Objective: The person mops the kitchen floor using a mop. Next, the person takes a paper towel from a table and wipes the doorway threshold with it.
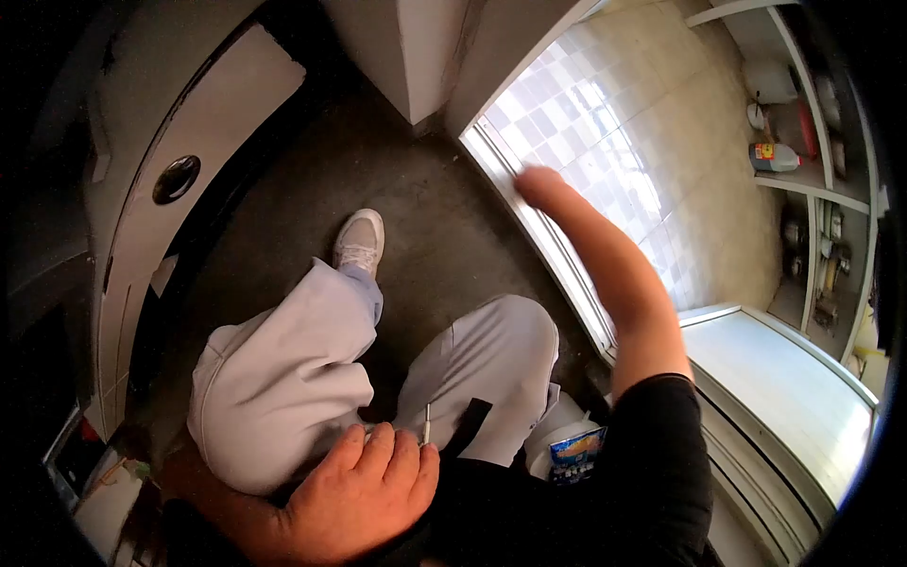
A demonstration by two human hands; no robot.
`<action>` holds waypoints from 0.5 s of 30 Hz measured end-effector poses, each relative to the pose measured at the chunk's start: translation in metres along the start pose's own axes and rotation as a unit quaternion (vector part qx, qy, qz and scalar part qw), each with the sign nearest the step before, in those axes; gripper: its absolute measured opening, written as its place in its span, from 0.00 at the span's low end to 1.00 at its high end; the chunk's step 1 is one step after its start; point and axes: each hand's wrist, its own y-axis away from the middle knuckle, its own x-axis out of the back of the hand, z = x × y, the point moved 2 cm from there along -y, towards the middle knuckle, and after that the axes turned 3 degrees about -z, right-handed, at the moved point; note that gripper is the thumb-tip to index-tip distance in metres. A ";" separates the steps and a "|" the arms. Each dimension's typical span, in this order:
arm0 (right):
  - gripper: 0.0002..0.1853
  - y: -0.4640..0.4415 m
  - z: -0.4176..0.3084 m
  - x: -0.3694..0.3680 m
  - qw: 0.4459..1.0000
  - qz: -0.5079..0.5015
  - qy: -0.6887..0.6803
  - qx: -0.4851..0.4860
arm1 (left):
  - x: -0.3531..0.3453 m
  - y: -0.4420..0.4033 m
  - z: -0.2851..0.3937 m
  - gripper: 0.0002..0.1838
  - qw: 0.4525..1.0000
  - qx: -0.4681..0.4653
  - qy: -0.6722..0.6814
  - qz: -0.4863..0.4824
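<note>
My left hand (pixel 364 487) rests low over my lap, its fingers curled together. A thin, pale metallic rod (pixel 428 420) sticks up beside the index finger and seems held there; its lower end is hidden. Reaching forward on the right, my right hand (pixel 541 186) is at the pale metal track (pixel 567 250) of a doorway. Its fingers are blurred and hidden from view, so whether it holds anything does not show. My bent legs (pixel 482 369) are in light trousers, with a dark strap (pixel 469 427) across the lap.
Beyond the track lies a shiny tiled floor (pixel 694 142). Shelves (pixel 808 189) at the far right hold a labelled bottle (pixel 774 158). A framed panel (pixel 784 378) stands at lower right. A blue packet (pixel 576 451) sits beside my thigh. A white panel (pixel 175 227) is at left.
</note>
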 end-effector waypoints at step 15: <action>0.11 0.079 0.007 -0.036 0.893 0.248 -0.371 -0.053 | 0.003 -0.006 -0.002 0.16 0.999 -0.037 -0.001 -0.033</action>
